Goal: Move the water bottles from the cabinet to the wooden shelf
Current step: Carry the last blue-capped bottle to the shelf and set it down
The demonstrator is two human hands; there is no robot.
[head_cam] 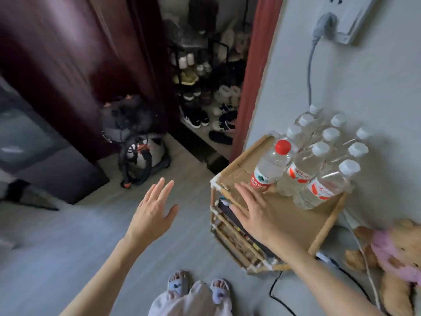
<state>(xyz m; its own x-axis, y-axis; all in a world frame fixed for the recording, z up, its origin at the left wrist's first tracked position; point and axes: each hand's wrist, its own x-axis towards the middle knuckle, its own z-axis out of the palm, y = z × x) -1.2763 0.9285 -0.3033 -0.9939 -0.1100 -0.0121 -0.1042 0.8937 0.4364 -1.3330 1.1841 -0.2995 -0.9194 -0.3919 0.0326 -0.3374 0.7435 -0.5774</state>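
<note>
Red-capped bottle point(270, 166) upright on wooden shelf point(293, 213) top, beside white-capped bottles point(319, 160), just ahead of right hand point(255, 215). Both hands released, flat, grasping nothing; left hand point(155, 213) farther, over floor.

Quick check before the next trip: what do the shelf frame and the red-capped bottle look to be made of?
The wooden shelf frame looks like pale, unpainted round wooden rods, matte, with white connectors at the corners; its top panel may be board or cardboard. The red-capped bottle looks like clear thin plastic, see-through and glossy, with a printed label and an opaque plastic cap.
</note>
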